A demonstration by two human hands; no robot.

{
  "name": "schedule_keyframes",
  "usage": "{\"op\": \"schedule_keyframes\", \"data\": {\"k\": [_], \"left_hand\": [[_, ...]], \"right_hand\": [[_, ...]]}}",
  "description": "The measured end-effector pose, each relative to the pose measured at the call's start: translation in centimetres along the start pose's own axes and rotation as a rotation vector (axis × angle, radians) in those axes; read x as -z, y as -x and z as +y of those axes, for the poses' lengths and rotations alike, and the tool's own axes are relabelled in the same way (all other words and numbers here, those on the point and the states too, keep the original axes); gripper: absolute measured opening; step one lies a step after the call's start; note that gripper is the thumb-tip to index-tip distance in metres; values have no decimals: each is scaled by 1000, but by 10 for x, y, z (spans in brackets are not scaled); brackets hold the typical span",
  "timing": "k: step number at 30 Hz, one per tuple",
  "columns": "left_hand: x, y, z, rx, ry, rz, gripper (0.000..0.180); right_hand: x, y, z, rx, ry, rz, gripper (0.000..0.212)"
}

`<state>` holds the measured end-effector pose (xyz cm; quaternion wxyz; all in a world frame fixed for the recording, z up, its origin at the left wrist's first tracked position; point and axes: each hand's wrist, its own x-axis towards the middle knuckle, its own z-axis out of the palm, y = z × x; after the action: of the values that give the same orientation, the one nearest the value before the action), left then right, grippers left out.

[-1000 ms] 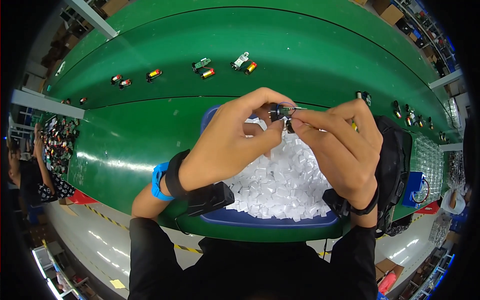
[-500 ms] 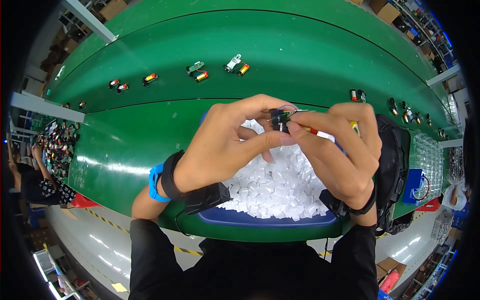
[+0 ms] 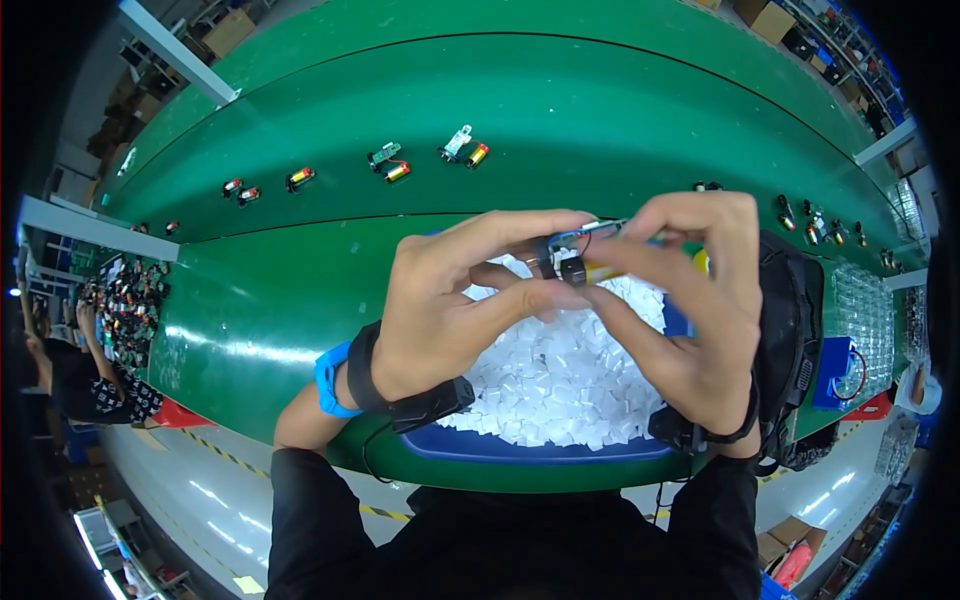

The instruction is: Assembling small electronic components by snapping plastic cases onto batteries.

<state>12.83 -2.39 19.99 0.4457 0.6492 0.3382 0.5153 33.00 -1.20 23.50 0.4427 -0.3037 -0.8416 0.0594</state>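
Above a blue tray (image 3: pixel 520 447) heaped with small white paper pieces (image 3: pixel 560 385), both my hands are raised around a small electronic assembly (image 3: pixel 572 268). It has a black round end, a thin circuit board with wires, and a yellow cylindrical battery partly hidden by fingers. My left hand (image 3: pixel 440 300) pinches the black end between thumb and fingers. My right hand (image 3: pixel 700 300) is closed at the other side, thumb and forefinger at the board and battery; its forefinger is smeared by motion. Both wrists carry black straps with dark devices; a blue band is on the left.
Similar assemblies with batteries (image 3: pixel 397 172) lie spaced along the green belt (image 3: pixel 580 120) beyond the hands. To the right are a black bag (image 3: pixel 785 330), a blue box (image 3: pixel 832 372) and clear plastic trays (image 3: pixel 865 310). At far left, a person sits beside piled assemblies (image 3: pixel 135 300).
My right fingers have spread and shifted along the assembly, exposing more of the wires and battery. The assembly has turned slightly. The view has shifted a little.
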Motion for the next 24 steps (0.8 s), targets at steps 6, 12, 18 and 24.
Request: {"op": "schedule_keyframes", "data": {"k": [6, 12, 18, 24], "left_hand": [[3, 1, 6, -211, -306, 59, 48], [2, 2, 7, -298, -379, 73, 50], [-1, 3, 7, -348, -392, 66, 47], [-7, 4, 13, -363, -400, 74, 45]], "right_hand": [[8, 9, -11, -100, -249, -136, 51], [-6, 20, -12, -132, -486, -220, 65], [-12, 27, -7, -44, -504, -179, 69], [-8, 30, -8, -35, -468, -153, 69]]}}
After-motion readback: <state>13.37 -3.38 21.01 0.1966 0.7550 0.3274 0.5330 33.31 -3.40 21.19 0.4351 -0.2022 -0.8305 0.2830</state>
